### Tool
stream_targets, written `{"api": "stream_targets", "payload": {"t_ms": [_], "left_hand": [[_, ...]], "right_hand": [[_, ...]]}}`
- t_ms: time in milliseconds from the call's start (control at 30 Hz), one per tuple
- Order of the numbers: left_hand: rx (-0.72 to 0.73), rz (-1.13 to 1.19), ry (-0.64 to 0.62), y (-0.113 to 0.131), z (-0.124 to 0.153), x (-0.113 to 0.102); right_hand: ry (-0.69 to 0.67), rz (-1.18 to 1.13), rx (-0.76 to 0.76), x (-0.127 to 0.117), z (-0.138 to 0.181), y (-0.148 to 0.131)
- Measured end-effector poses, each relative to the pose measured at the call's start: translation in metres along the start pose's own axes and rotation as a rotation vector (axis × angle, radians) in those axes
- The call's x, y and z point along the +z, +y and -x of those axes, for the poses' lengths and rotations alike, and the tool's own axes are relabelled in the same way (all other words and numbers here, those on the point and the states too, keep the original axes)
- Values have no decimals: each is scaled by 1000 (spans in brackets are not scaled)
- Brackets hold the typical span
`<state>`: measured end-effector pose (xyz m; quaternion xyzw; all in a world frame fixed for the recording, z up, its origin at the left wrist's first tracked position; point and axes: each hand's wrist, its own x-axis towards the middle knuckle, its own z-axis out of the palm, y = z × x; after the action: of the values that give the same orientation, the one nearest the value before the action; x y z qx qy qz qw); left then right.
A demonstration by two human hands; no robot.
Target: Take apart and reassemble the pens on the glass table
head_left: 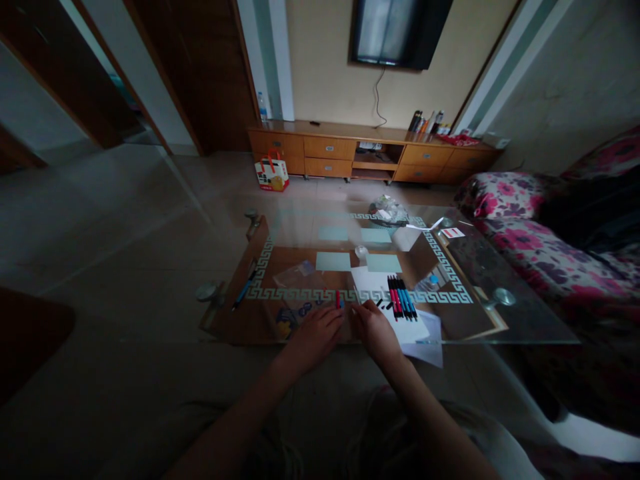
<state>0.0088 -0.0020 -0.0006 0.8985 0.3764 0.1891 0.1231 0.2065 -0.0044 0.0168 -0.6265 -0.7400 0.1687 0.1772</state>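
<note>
My left hand [316, 329] rests on the near edge of a glass coffee table [525, 320], its fingers closed around a red pen [338, 299] that sticks up past the fingertips. Just to its right, my right hand [371, 325] lies on a white sheet of paper [373, 280], fingers curled together; what it holds, if anything, is too small to see. A row of several red, blue and black pens [401, 298] lies on the paper just right of my right hand. A few small dark caps [384, 304] lie between hand and row.
A blue pen [245, 289] lies at the table's left edge. A clear plastic bag [297, 272] and a filled bag [387, 210] sit on the glass. A floral sofa [545, 247] stands on the right, a wooden TV cabinet [370, 157] behind, with a gift bag [272, 172] on the floor.
</note>
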Motion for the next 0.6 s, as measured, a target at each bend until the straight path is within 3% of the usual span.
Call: {"api": "stream_targets", "payload": {"t_ms": [600], "left_hand": [[-155,49,5,1,7,-19]], "right_hand": [[13,8,0,0,4,-6]]}}
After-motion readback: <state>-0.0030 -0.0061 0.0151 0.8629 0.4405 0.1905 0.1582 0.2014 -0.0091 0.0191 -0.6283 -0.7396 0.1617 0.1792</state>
